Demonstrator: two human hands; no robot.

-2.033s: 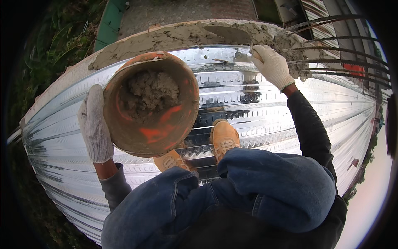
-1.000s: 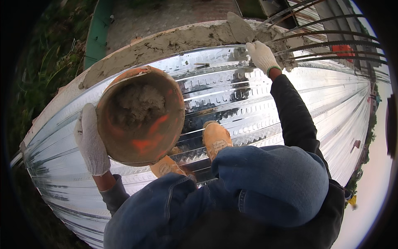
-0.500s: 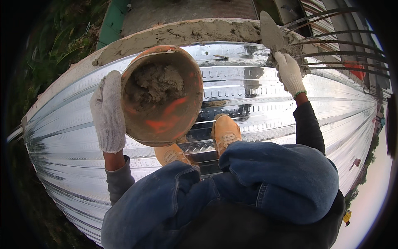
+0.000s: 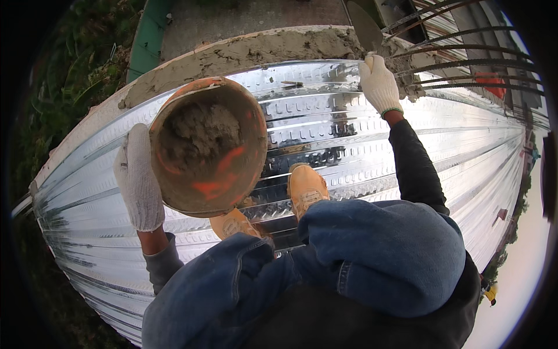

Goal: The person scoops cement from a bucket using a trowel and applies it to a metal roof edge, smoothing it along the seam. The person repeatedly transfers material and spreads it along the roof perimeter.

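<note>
My left hand (image 4: 138, 174), in a white knit glove, grips the side of an orange bucket (image 4: 244, 180) coated in grey mortar and tilted toward me, with a lump of wet mortar (image 4: 200, 131) inside. My right hand (image 4: 378, 84), also gloved, is closed on the handle of a trowel (image 4: 365, 24), whose blade is raised at the wall top. A band of rough mortar (image 4: 232, 52) runs along that wall top, meeting bent rebar (image 4: 465, 64) on the right.
I squat in tan boots (image 4: 308, 189) on shiny ribbed metal decking (image 4: 87, 215). Greenery (image 4: 70, 75), a green panel (image 4: 145, 41) and paved ground (image 4: 215, 20) lie beyond the wall. A red object (image 4: 489, 86) shows behind the rebar. A small figure in yellow (image 4: 491, 291) appears at the lower right.
The trowel blade, lying low on the mortar two seconds ago, has lifted to point away from me. My right hand has shifted slightly; the bucket remains tilted in my left hand.
</note>
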